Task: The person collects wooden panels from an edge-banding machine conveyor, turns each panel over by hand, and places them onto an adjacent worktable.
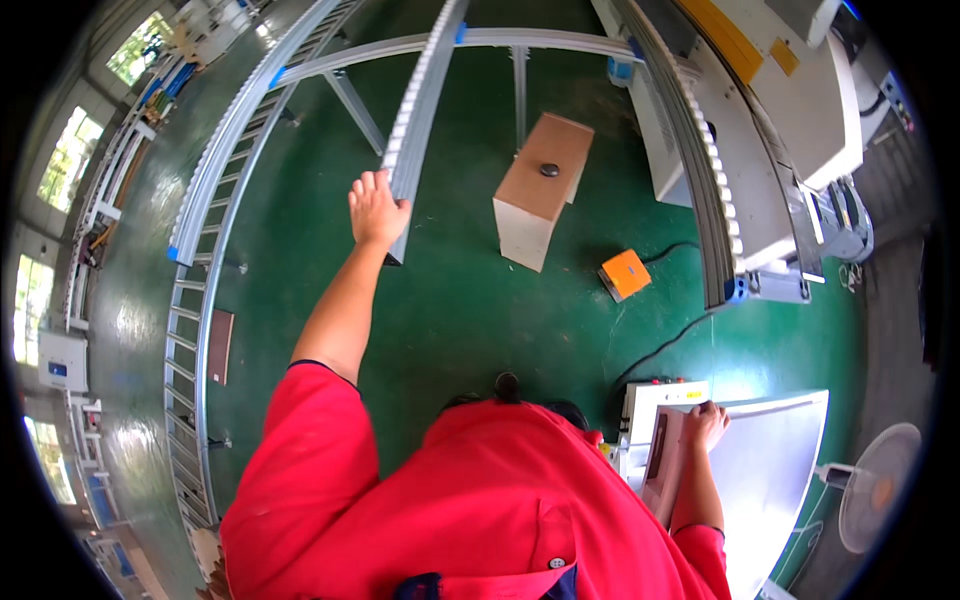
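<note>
The handling seems to be at a stage of contact only: each hand has its place, and I can recognise no finished result. The panel [765, 470] is at the person's right side, well apart from the roller rail [418, 120], which stands ahead and to the left. How much of the work remains, the view does not show.

The left hand [378, 212] is at the near end of the rail. Its fingers are slightly bent and near to each other, laid over the top with the rollers, while the thumb is along the right side. I cannot tell if they press firmly or only rest there.

The right hand [707, 425] is at the panel's far edge, close to its far left corner. Its fingers are curled over this edge, only a little open; what their undersides hold is hidden.

Just beside this corner is a white control box [665, 392]. On the green floor [450, 310], between the two hands but farther ahead, stand a brown-topped box [530, 185] and an orange pedal [626, 275].
</note>
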`<control>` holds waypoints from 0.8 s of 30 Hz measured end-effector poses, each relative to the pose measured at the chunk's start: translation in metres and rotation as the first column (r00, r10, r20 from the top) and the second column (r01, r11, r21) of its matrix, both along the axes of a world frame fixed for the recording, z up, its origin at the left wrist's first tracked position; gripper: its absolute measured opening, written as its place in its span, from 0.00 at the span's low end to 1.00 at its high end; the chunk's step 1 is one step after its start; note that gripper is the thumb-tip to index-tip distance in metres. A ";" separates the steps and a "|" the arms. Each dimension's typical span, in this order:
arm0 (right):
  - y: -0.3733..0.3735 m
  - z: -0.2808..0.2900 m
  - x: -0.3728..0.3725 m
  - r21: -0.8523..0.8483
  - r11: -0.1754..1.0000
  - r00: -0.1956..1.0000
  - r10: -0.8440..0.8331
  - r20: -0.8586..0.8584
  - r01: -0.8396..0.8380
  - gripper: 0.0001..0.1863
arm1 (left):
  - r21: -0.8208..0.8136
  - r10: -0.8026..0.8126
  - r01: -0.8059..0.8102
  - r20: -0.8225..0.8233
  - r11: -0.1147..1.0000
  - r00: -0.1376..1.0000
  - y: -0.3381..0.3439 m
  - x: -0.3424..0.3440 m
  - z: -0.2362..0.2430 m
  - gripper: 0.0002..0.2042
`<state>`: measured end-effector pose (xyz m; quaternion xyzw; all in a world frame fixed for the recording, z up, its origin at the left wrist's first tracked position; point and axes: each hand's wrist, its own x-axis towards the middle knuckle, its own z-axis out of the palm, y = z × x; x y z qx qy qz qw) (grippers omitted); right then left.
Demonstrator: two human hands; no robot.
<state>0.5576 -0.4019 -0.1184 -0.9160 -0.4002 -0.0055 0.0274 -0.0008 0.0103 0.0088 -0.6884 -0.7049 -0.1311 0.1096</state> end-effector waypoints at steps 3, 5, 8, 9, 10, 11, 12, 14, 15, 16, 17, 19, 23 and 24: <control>0.007 -0.003 0.004 -0.081 0.996 1.000 0.023 -0.005 -0.023 0.12 | 0.085 -0.015 0.023 -0.089 0.996 0.996 0.002 -0.007 0.000 0.26; 0.011 -0.007 0.007 -0.015 0.998 0.998 0.059 0.015 -0.058 0.12 | 0.135 -0.068 0.078 -0.081 0.988 0.994 0.003 -0.018 -0.005 0.27; 0.026 0.009 -0.004 0.012 0.999 0.999 0.039 -0.023 -0.038 0.11 | 0.105 -0.043 0.046 -0.034 0.993 0.998 0.006 -0.013 0.002 0.28; 0.025 0.012 -0.005 0.006 1.000 0.999 0.024 -0.024 -0.024 0.11 | 0.052 -0.008 0.010 -0.039 0.999 0.999 0.008 -0.012 0.001 0.27; 0.023 0.013 -0.006 0.007 1.000 1.000 0.012 -0.027 -0.012 0.11 | 0.047 -0.020 0.021 -0.040 0.999 0.999 0.009 -0.008 -0.001 0.27; 0.022 0.014 -0.008 0.011 1.000 0.999 0.008 -0.031 -0.008 0.11 | 0.059 -0.022 0.024 -0.049 0.998 0.999 0.008 -0.009 -0.003 0.27; 0.021 0.016 -0.009 0.010 1.000 0.999 0.006 -0.034 -0.006 0.11 | 0.072 -0.021 0.025 -0.058 0.997 0.998 0.008 -0.010 -0.005 0.27; 0.020 0.018 -0.010 0.003 1.000 0.998 -0.006 -0.055 0.006 0.11 | 0.102 -0.061 0.067 -0.062 0.993 0.996 0.008 -0.013 -0.009 0.27; 0.019 0.018 -0.010 0.001 1.000 0.998 -0.006 -0.058 0.006 0.11 | 0.132 -0.099 0.107 -0.065 0.985 0.993 0.008 -0.014 -0.010 0.27; 0.019 0.018 -0.010 0.007 1.000 0.999 -0.002 -0.051 0.003 0.11 | 0.129 -0.099 0.107 -0.067 0.986 0.993 0.009 -0.016 -0.011 0.27; 0.018 0.017 -0.009 0.011 1.000 0.999 0.000 -0.044 0.001 0.10 | 0.091 -0.063 0.068 -0.062 0.993 0.996 0.006 -0.012 -0.009 0.27; 0.018 0.015 -0.009 0.007 1.000 0.999 -0.005 -0.051 0.006 0.10 | 0.048 -0.028 0.031 -0.059 0.998 0.998 0.006 -0.010 -0.006 0.27; 0.019 0.014 -0.007 0.027 1.000 0.998 -0.003 -0.065 0.005 0.10 | 0.086 -0.051 0.057 -0.076 0.995 0.996 0.006 -0.014 -0.007 0.27; 0.020 0.014 -0.007 0.026 1.000 0.998 -0.003 -0.065 0.004 0.10 | 0.092 -0.050 0.057 -0.076 0.994 0.996 0.008 -0.014 -0.006 0.27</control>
